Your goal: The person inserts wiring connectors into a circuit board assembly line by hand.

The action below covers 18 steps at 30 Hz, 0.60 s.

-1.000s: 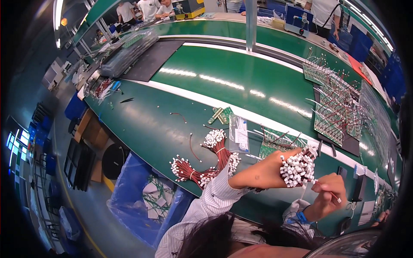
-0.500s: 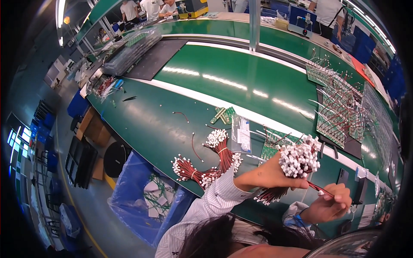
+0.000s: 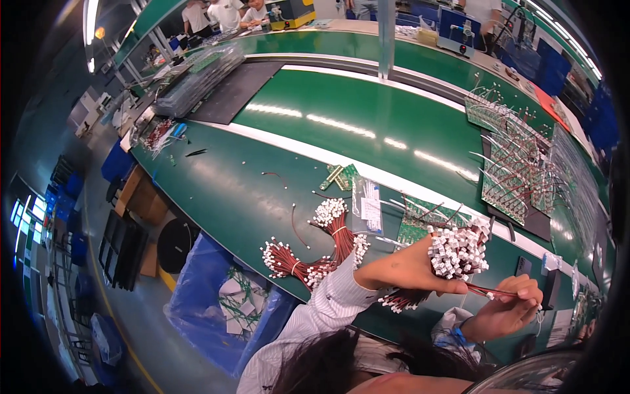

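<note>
My left hand (image 3: 410, 268) is closed around a thick bundle of connector cables (image 3: 459, 251), its white plugs fanned out above the thumb and more wire ends hanging below the palm. To its right, my right hand (image 3: 505, 308) pinches thin red and dark wires (image 3: 485, 289) that run from the bundle; a white plug shows beside its fingers. Two more bundles, each tied round the middle, lie on the green table left of my left forearm: one upright cable bundle (image 3: 336, 226) and one slanted cable bundle (image 3: 289, 261).
Green circuit boards (image 3: 417, 217) and a clear bag with a white label (image 3: 369, 209) lie beyond my left hand. Boards with attached wires (image 3: 515, 167) stand at the right. A blue lined bin (image 3: 197, 295) is below the table's left edge. Loose wires (image 3: 298, 226) lie about.
The wires between my hands are now spread apart, and my right hand has shifted slightly right. The bundle in my left hand has tilted a little.
</note>
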Each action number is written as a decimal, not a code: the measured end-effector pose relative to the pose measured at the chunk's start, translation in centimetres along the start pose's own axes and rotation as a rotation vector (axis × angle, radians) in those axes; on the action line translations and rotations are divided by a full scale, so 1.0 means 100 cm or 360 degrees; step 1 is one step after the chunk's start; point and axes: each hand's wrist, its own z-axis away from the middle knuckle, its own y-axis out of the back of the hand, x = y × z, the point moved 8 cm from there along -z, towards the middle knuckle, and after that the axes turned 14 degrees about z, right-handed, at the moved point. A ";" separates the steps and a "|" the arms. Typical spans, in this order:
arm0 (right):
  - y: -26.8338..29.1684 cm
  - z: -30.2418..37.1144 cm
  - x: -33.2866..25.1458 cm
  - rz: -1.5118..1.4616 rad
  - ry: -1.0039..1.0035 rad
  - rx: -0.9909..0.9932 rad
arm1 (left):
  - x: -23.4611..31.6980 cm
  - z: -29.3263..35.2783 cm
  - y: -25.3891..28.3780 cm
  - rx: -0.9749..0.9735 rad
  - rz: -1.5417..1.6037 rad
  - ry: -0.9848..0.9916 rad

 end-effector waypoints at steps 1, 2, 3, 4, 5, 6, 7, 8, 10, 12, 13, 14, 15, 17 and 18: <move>0.003 0.000 0.001 0.0026 -0.0003 0.0032 | 0.000 -0.002 0.000 -0.0034 -0.0184 -0.0040; 0.003 0.000 0.001 0.0047 0.0008 0.0046 | 0.004 -0.001 0.001 -0.0011 -0.0281 -0.0039; 0.003 0.002 0.001 0.0009 0.0022 0.0053 | 0.009 -0.002 0.001 -0.0031 -0.0343 -0.0195; 0.003 0.002 0.001 -0.0024 0.0037 0.0065 | 0.009 -0.004 0.001 -0.0011 -0.0401 -0.0176; 0.004 0.001 0.001 0.0003 0.0050 0.0084 | 0.011 -0.004 0.001 0.0009 -0.0459 -0.0159; 0.003 0.001 -0.002 -0.0076 0.0092 0.0061 | -0.001 -0.001 0.005 0.0190 0.0066 0.0113; 0.001 0.002 -0.005 -0.0167 0.0129 0.0032 | -0.006 0.001 0.008 0.0256 0.0306 0.0033; 0.000 0.006 -0.006 -0.0395 0.0144 -0.0018 | -0.006 0.003 0.010 0.0311 0.0374 -0.0031; -0.005 0.009 -0.020 -0.0254 0.0359 -0.0198 | -0.001 0.003 0.014 0.0407 0.0470 -0.0101; -0.013 0.012 -0.034 -0.0226 0.0496 -0.0592 | 0.002 0.001 0.012 0.0459 0.0597 -0.0164; -0.014 0.014 -0.031 -0.0228 0.0474 -0.0580 | 0.000 0.005 0.018 0.0494 0.0637 -0.0163; -0.021 0.015 -0.029 -0.0205 0.0474 -0.0618 | -0.006 0.010 0.026 0.0602 0.0717 -0.0148; -0.027 0.018 -0.025 -0.0186 0.0472 -0.0655 | -0.004 0.014 0.031 0.0652 0.0757 -0.0199; -0.027 0.019 -0.019 -0.0169 0.0411 -0.0654 | 0.006 0.016 0.031 0.0666 0.0762 -0.0328; -0.022 0.016 -0.014 -0.0224 0.0307 -0.0555 | 0.011 0.013 0.026 0.0476 0.0548 -0.0252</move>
